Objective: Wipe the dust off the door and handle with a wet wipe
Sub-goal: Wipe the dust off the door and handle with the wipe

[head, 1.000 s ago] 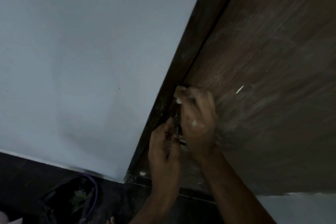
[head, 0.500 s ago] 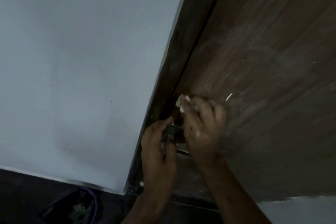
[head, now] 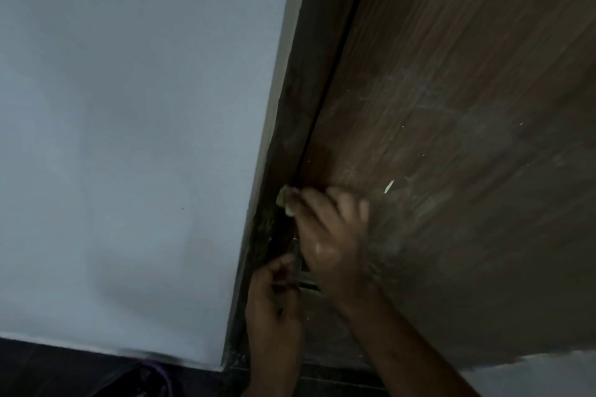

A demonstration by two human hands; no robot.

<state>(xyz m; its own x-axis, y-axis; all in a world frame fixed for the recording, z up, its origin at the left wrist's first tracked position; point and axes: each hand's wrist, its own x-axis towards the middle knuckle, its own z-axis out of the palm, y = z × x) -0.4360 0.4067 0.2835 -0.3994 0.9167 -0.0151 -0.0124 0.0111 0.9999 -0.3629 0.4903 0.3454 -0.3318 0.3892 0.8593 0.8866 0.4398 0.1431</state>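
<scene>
While the right hand (head: 325, 235) presses a pale wet wipe (head: 283, 198) against the door (head: 451, 138) at its left edge, just above the handle (head: 298, 263), its grip is curled closed over the wad, with only a corner showing past the fingertips. The left hand (head: 274, 296) sits below, fingers bent around the handle, though blur hides how firmly. Being soft, light and damp, the wipe will likely bunch and slide, so it is best kept folded under flat fingers. Dust streaks cover the door's lower part. Rigid and narrow, the handle probably needs the wipe wrapped around it.
</scene>
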